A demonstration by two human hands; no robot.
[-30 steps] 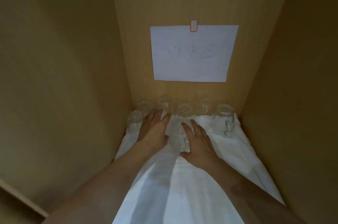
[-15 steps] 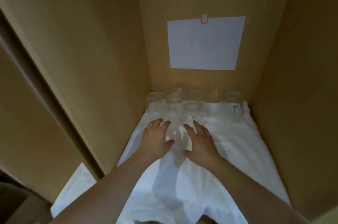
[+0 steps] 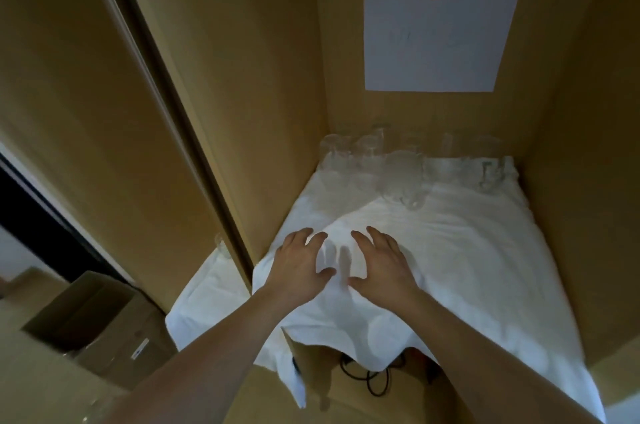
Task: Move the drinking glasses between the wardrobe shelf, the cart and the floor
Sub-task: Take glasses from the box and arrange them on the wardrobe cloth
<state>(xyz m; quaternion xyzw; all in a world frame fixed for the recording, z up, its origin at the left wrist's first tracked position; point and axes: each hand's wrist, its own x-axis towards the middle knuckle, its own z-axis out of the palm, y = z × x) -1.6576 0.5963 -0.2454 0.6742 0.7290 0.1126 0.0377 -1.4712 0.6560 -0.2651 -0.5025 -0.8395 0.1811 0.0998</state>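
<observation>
From the head view I see both of my hands stretched out over the white cloth (image 3: 485,267) that covers the wardrobe shelf (image 3: 620,385). My left hand (image 3: 298,267) has its fingers spread and relaxed, gripping nothing, and my right hand (image 3: 384,267) is the same beside it, with a small gap between the two thumbs. Whether the palms actually touch the cloth or float just above it I cannot tell (there are shadows of the fingers on the fabric under them).

The drinking glasses (image 3: 405,160) stand in a row along the back edge of the shelf, against the rear panel, well apart from my hands. One glass (image 3: 405,188) sits a bit forward of the row, nearer to me; the blur makes it hard to count the rest.

On the rear panel above them hangs a white paper sheet (image 3: 440,39), its writing too faint to read. Down at the left I see a cardboard box (image 3: 104,323), and below the shelf's front edge a dark cable (image 3: 374,378).
</observation>
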